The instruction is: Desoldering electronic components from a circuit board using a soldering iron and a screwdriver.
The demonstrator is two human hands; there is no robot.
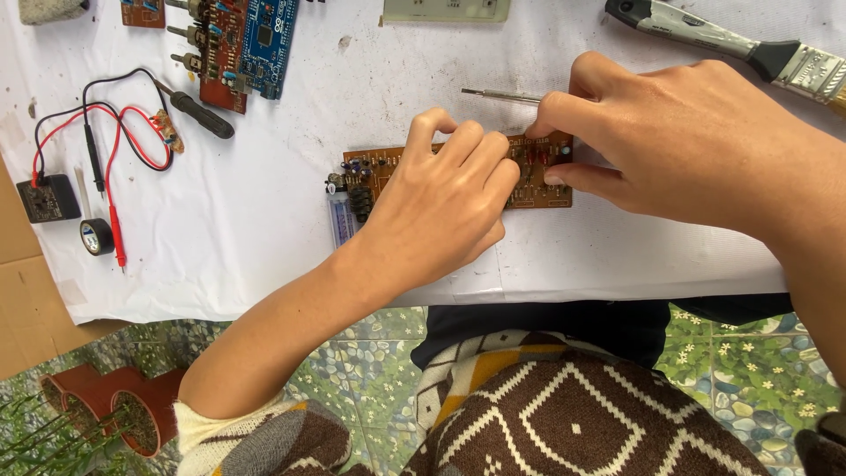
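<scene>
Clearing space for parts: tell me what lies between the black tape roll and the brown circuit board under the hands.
In the head view, only bare white sheet lies between the tape roll and the brown circuit board.

The brown circuit board (538, 172) looks like matt fibre laminate studded with small plastic and metal parts, lying on a white, stained, slightly creased paper-like sheet (264, 203), beside a thin shiny metal rod (498, 94) and a paintbrush (749, 48) with glossy metal ferrule and worn painted handle.
</scene>
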